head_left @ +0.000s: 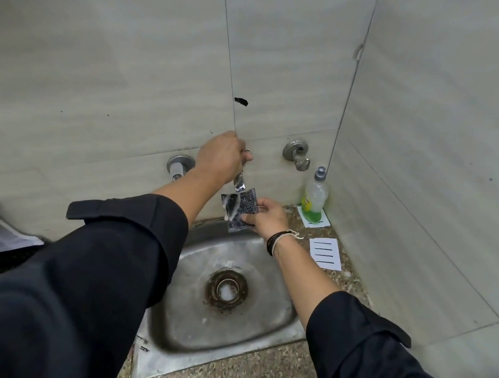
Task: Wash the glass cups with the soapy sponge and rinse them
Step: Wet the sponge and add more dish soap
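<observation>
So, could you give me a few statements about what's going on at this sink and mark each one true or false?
1. The left hand grips the tap on the wall. True.
2. The right hand holds a glass cup under the tap. False: it holds a dark scrubbing sponge with foam on it; no cup is in view.
3. A bottle of green liquid stands in the corner on the counter. True.
4. The sink is full of dishes. False: only the drain shows in the basin.
5. The right wrist wears dark bands. True.
</observation>
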Motion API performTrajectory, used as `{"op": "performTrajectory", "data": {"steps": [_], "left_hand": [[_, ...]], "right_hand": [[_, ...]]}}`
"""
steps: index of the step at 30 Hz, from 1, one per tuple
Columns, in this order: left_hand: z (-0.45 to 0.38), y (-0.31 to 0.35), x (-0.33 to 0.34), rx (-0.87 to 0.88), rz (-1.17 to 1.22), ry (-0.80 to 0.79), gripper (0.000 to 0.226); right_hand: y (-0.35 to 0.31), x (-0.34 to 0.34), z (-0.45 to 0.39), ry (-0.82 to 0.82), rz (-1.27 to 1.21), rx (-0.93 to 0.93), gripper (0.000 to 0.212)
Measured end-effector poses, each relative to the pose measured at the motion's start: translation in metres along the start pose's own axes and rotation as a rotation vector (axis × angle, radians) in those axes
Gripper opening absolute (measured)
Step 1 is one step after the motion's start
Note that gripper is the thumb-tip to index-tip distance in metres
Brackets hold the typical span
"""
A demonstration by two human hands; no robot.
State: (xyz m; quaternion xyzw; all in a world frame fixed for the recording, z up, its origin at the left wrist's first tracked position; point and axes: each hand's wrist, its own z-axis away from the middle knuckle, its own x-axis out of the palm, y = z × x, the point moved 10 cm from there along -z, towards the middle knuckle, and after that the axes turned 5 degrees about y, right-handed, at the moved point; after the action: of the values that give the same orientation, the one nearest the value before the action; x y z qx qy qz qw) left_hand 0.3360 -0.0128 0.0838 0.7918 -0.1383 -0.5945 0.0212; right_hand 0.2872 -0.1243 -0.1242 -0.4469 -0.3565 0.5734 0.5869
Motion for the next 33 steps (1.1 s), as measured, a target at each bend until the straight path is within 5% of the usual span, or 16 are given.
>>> {"op": "performTrajectory", "data": {"steps": [25, 33], "left_hand": [[0.0, 0.001, 0.007, 0.044, -0.054, 0.094, 0.017], [0.001, 0.002, 0.007, 0.047, -0.069, 0.103, 0.013]], "right_hand": [[-0.046, 0.026, 0.017, -0.046, 0.251, -0.242, 0.041], [-0.041, 0.022, 0.01, -0.06, 0.11, -0.161, 0.044]]}}
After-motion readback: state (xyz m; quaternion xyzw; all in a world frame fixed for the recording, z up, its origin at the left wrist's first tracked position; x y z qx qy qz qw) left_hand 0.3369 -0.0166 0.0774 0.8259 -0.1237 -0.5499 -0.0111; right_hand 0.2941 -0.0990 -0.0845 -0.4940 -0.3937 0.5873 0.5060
